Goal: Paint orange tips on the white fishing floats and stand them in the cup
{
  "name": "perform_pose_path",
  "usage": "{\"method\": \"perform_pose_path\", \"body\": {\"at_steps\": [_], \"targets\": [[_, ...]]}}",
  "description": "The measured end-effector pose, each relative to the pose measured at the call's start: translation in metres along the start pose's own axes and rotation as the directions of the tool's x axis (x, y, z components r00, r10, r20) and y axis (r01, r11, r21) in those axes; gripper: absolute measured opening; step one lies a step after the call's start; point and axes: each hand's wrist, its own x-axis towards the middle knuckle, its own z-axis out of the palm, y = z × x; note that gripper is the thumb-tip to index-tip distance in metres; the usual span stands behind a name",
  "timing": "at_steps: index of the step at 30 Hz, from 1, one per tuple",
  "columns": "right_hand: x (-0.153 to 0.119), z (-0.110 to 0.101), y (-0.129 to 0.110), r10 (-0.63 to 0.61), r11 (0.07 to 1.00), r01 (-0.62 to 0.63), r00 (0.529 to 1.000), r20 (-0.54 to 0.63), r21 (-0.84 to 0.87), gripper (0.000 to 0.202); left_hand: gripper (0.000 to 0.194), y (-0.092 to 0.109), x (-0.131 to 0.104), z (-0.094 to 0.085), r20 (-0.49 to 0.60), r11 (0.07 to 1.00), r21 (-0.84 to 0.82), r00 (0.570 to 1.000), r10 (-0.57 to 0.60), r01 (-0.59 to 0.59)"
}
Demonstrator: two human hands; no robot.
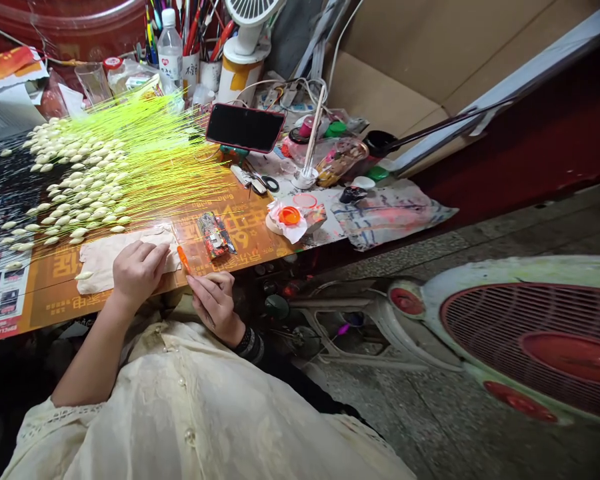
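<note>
My left hand (139,270) rests on a pale cloth (103,253) at the table's front edge. Its fingers are curled in, and what they may hold is hidden. One cream oval bead (84,275) lies on the cloth, left of that hand. My right hand (216,303) is just past the edge, fingers pinched on the lower end of a slim orange object (183,258), which tilts up toward the left; its exact kind is unclear. A paint-stained block (216,237) lies beyond it. Farther right, orange paint (289,215) fills a small paper-lined cup.
Many cream oval beads (87,190) on thin yellow-green stems (165,147) cover the left table. A phone (245,127) leans on a stand behind scissors (267,183). A bottle (170,50), brushes and a small fan (250,20) stand at the back. A large fan (535,333) is at right.
</note>
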Motion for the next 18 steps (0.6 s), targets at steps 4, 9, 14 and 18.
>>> {"method": "perform_pose_path", "body": {"at_steps": [4, 9, 14, 18], "targets": [[-0.0001, 0.0017, -0.0008, 0.015, 0.999, -0.014, 1.000, 0.018, -0.028, 0.060, 0.020, 0.0001, -0.0003, 0.0000, 0.001, 0.999, -0.033, 1.000, -0.020, 0.020], [0.0004, 0.0023, -0.0024, 0.021, 0.999, -0.020, 1.000, 0.022, -0.037, 0.059, 0.019, 0.0006, 0.0002, -0.0003, -0.024, 0.999, 0.022, 0.999, 0.032, -0.032], [-0.0025, 0.0036, -0.0023, 0.037, 0.998, -0.035, 0.997, 0.061, -0.046, 0.058, 0.020, 0.0005, -0.0001, 0.0000, -0.019, 1.000, 0.020, 1.000, 0.019, -0.019], [-0.0051, 0.0047, -0.0009, 0.046, 0.998, -0.043, 0.997, 0.058, -0.051, 0.058, 0.020, 0.0001, -0.0003, 0.0001, -0.017, 1.000, 0.022, 1.000, 0.019, -0.018]]}}
